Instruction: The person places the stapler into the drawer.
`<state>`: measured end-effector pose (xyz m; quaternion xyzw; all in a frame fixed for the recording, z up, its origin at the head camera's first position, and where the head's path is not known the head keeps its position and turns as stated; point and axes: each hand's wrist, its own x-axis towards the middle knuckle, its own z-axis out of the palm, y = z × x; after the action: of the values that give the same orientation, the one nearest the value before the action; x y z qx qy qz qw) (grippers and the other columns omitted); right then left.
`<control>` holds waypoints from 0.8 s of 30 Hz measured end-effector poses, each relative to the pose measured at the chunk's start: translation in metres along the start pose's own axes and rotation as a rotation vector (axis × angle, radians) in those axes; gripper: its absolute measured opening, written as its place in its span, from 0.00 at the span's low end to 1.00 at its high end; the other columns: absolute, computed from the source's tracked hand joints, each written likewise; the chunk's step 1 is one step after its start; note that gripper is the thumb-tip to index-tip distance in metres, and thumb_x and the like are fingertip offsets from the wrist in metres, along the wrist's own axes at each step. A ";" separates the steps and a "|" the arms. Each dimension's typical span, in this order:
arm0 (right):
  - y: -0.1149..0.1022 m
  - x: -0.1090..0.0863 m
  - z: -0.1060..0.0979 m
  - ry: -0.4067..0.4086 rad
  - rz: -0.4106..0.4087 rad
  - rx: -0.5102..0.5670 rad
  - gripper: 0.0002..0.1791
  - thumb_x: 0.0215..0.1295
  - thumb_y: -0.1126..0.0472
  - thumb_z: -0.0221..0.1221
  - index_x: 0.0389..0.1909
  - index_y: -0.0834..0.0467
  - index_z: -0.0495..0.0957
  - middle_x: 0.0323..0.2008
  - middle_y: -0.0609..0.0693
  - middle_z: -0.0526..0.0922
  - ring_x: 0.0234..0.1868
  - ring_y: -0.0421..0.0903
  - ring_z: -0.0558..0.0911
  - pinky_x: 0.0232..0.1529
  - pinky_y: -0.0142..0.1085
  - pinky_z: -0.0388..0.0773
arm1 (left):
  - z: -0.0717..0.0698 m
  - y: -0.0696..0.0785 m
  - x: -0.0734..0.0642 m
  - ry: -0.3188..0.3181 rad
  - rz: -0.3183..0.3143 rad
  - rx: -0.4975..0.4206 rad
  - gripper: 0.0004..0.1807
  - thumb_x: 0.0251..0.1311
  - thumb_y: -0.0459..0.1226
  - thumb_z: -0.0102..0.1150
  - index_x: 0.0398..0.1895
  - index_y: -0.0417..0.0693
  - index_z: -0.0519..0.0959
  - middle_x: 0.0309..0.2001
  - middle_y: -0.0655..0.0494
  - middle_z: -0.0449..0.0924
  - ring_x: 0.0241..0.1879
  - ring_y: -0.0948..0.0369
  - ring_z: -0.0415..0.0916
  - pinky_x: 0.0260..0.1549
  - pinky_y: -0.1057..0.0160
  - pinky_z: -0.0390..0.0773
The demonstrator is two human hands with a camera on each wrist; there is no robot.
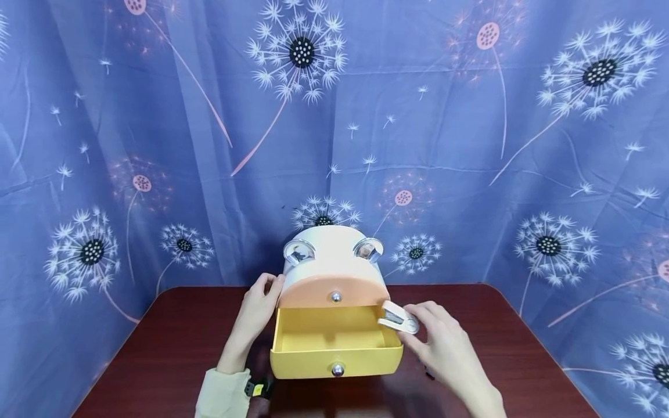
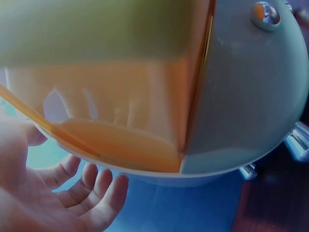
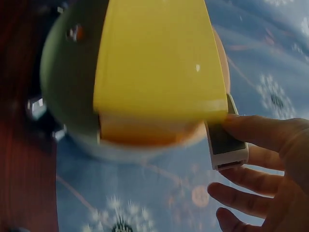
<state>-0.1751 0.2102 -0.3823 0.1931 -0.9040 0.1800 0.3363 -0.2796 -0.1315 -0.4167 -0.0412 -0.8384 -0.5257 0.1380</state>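
Because right hand (image 1: 441, 337) pinches small white plastic-looking stapler (image 1: 407, 322) by one end, it could slip or clip glossy yellow drawer (image 1: 308, 364), left of that hand. Left hand (image 1: 259, 305), fingers relaxed, beside rounded white cabinet (image 1: 334, 249): bump might shift it.

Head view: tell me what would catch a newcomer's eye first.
Probably the rounded white cabinet low in the centre, its yellow drawer open. Next, the white stapler-like object, held in the right hand by the drawer's right side. Behind everything hangs a blue dandelion-print curtain.
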 end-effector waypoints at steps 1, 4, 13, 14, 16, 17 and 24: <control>-0.005 0.002 0.003 -0.004 -0.017 0.005 0.22 0.45 0.60 0.76 0.43 0.55 0.83 0.38 0.41 0.79 0.38 0.38 0.75 0.34 0.40 0.75 | 0.000 0.000 0.000 0.000 0.001 0.001 0.26 0.68 0.61 0.47 0.43 0.49 0.76 0.25 0.55 0.73 0.28 0.57 0.72 0.32 0.60 0.69; -0.017 0.010 0.011 -0.023 -0.071 0.017 0.21 0.45 0.59 0.76 0.43 0.56 0.83 0.38 0.42 0.79 0.37 0.37 0.74 0.35 0.36 0.74 | 0.001 0.000 0.001 0.003 0.001 -0.003 0.26 0.68 0.61 0.47 0.43 0.49 0.76 0.25 0.55 0.73 0.28 0.57 0.72 0.32 0.60 0.69; -0.052 0.029 0.037 -0.113 -0.136 0.058 0.21 0.48 0.53 0.75 0.43 0.52 0.82 0.39 0.41 0.78 0.38 0.38 0.77 0.35 0.38 0.76 | 0.002 -0.001 0.001 0.005 0.009 -0.002 0.25 0.68 0.60 0.48 0.43 0.48 0.76 0.25 0.55 0.74 0.28 0.58 0.72 0.33 0.60 0.70; -0.056 0.030 0.040 -0.121 -0.136 0.067 0.21 0.48 0.52 0.75 0.43 0.53 0.82 0.38 0.41 0.78 0.37 0.38 0.77 0.35 0.37 0.75 | 0.002 0.000 0.001 0.004 0.009 -0.004 0.25 0.68 0.60 0.48 0.43 0.48 0.76 0.25 0.55 0.74 0.28 0.58 0.72 0.33 0.60 0.70; -0.064 0.032 0.047 -0.137 -0.132 0.085 0.20 0.48 0.52 0.75 0.42 0.53 0.82 0.37 0.42 0.77 0.36 0.37 0.75 0.34 0.36 0.75 | 0.002 0.000 0.001 0.003 0.010 -0.005 0.24 0.69 0.59 0.48 0.43 0.48 0.76 0.25 0.55 0.74 0.28 0.58 0.72 0.33 0.60 0.70; -0.068 0.033 0.050 -0.146 -0.127 0.096 0.20 0.48 0.52 0.75 0.41 0.53 0.81 0.36 0.42 0.76 0.35 0.37 0.74 0.33 0.35 0.74 | 0.002 0.000 0.001 0.002 0.011 -0.009 0.23 0.69 0.59 0.48 0.43 0.48 0.76 0.24 0.55 0.74 0.28 0.58 0.72 0.33 0.60 0.70; -0.092 0.045 0.069 -0.234 -0.074 0.163 0.14 0.51 0.51 0.72 0.33 0.51 0.78 0.29 0.40 0.70 0.27 0.37 0.68 0.25 0.32 0.67 | 0.001 0.000 0.000 0.014 0.021 -0.010 0.22 0.69 0.57 0.49 0.43 0.49 0.76 0.24 0.55 0.74 0.28 0.57 0.73 0.33 0.59 0.70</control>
<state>-0.2005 0.0897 -0.3830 0.2727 -0.9117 0.2165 0.2181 -0.2802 -0.1310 -0.4169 -0.0470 -0.8342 -0.5288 0.1489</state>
